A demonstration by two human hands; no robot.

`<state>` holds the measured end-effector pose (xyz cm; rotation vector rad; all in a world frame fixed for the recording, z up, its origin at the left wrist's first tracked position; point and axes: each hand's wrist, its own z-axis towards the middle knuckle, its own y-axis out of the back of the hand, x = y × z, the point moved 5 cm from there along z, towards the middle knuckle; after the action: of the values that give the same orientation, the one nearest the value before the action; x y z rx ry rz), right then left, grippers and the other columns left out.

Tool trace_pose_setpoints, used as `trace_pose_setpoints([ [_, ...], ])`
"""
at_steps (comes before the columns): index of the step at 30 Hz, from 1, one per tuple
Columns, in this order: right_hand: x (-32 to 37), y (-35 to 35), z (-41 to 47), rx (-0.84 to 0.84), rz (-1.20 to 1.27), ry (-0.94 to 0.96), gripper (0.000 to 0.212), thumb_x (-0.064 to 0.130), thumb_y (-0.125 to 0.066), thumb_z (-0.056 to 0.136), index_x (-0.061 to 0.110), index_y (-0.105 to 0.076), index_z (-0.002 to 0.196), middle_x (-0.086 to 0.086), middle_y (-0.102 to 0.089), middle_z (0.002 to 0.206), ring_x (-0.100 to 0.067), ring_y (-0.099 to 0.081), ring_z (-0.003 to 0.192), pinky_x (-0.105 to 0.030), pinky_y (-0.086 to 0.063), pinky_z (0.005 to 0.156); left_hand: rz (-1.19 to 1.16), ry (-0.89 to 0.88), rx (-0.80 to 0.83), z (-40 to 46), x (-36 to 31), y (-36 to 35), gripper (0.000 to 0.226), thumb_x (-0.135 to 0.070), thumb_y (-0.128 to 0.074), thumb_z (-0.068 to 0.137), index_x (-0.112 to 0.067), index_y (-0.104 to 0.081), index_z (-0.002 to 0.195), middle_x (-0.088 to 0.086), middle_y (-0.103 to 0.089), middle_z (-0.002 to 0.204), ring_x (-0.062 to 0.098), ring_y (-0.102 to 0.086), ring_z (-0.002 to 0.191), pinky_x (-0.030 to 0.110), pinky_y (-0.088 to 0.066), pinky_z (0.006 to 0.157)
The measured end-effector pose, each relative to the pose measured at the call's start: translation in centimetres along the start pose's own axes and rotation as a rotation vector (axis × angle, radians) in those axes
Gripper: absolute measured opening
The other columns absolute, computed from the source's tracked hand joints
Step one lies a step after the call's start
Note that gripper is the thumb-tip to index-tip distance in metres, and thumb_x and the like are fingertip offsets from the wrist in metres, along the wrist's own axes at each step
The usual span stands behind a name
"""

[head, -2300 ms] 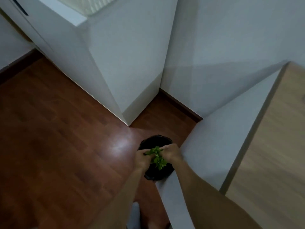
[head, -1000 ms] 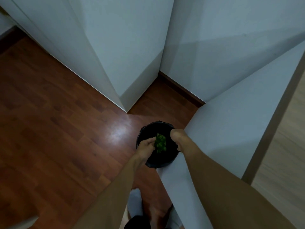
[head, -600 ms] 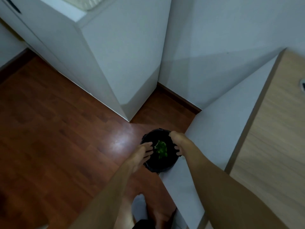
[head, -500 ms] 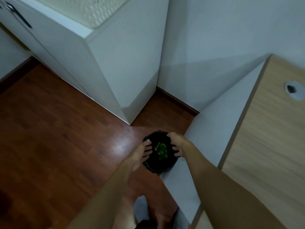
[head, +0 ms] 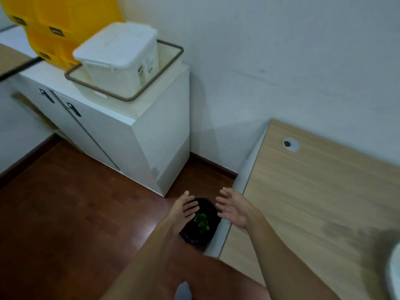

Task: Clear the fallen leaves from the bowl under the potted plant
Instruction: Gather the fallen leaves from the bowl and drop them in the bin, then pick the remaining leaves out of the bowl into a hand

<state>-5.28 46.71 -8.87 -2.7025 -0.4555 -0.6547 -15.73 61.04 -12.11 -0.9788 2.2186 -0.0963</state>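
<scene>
both hands are open and empty, left hand [head: 184, 210] and right hand [head: 234, 210] spread above the black bin [head: 200, 221] on the floor beside the desk [head: 313, 191]. the green leaves [head: 202, 220] lie inside it. they look light, soft and easily torn, so pinch them loosely as a clump.

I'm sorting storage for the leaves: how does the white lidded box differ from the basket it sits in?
The white lidded box is smooth, closed and stands taller; the basket is open-topped, lower and wider, with a brown rim and textured sides. The box carries small labels on one side; the basket shows none. Both are pale and sit on the white cabinet.
</scene>
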Motion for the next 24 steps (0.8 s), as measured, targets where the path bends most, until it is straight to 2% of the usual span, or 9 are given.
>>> trace_pose_setpoints([
  [2,0.5,1.5,-2.9,0.0,0.059,0.029,0.053,0.038,-0.05,0.099,0.015,-0.041,0.146,-0.011,-0.043,0.149,-0.027,-0.046,0.131,-0.043,-0.041,0.102,0.026,-0.026,0.033,-1.8,-0.4,-1.9,0.058,-0.045,-0.044,0.099,-0.006,-0.044,0.141,0.011,-0.055,0.132,0.028,-0.053,0.126,0.041,-0.036,0.113],
  [5,1.3,4.5,-6.2,-0.017,0.117,0.077,0.049,0.036,-0.048,0.099,0.013,-0.046,0.142,-0.011,-0.048,0.146,-0.027,-0.044,0.135,-0.046,-0.035,0.111,0.01,-0.068,0.056,-3.6,-0.4,-5.2,0.059,-0.044,-0.045,0.098,-0.005,-0.045,0.142,0.013,-0.056,0.135,0.027,-0.056,0.122,0.039,-0.042,0.108],
  [7,1.4,6.9,-8.1,-0.016,0.148,0.103,0.048,0.035,-0.046,0.099,0.013,-0.047,0.141,-0.011,-0.048,0.145,-0.027,-0.045,0.135,-0.047,-0.035,0.111,0.02,-0.086,0.071,-4.5,0.1,-7.7,0.059,-0.043,-0.045,0.098,-0.003,-0.045,0.141,0.013,-0.057,0.134,0.027,-0.057,0.12,0.04,-0.041,0.109],
  [12,-0.3,14.0,-12.7,-0.014,0.162,0.16,0.046,0.035,-0.041,0.1,0.015,-0.046,0.141,-0.013,-0.048,0.144,-0.028,-0.048,0.13,-0.043,-0.038,0.1,0.083,-0.115,0.121,-7.2,3.6,-14.4,0.056,-0.04,-0.045,0.1,-0.001,-0.043,0.141,0.017,-0.054,0.138,0.028,-0.051,0.129,0.037,-0.039,0.11],
  [15,-2.6,19.9,-16.7,-0.031,0.186,0.19,0.044,0.034,-0.041,0.1,0.016,-0.046,0.139,-0.012,-0.052,0.139,-0.027,-0.051,0.12,-0.043,-0.038,0.099,0.138,-0.123,0.126,-9.2,7.5,-19.0,0.053,-0.032,-0.039,0.103,0.001,-0.039,0.143,0.021,-0.051,0.141,0.032,-0.05,0.13,0.037,-0.039,0.109],
  [20,-6.3,29.6,-24.0,-0.082,0.169,0.254,0.039,0.033,-0.044,0.099,0.017,-0.05,0.134,-0.009,-0.056,0.128,-0.027,-0.054,0.119,-0.044,-0.042,0.097,0.257,-0.119,0.176,-13.0,14.6,-28.4,0.051,-0.028,-0.04,0.102,0.004,-0.04,0.142,0.022,-0.049,0.143,0.033,-0.048,0.132,0.038,-0.035,0.114],
  [24,-8.9,37.1,-29.6,-0.162,0.142,0.275,0.033,0.033,-0.051,0.096,0.016,-0.057,0.124,-0.005,-0.062,0.121,-0.023,-0.059,0.108,-0.035,-0.048,0.08,0.403,-0.109,0.223,-15.4,19.9,-35.6,0.048,-0.025,-0.037,0.103,0.003,-0.039,0.142,0.023,-0.047,0.144,0.033,-0.046,0.134,0.039,-0.032,0.116],
])
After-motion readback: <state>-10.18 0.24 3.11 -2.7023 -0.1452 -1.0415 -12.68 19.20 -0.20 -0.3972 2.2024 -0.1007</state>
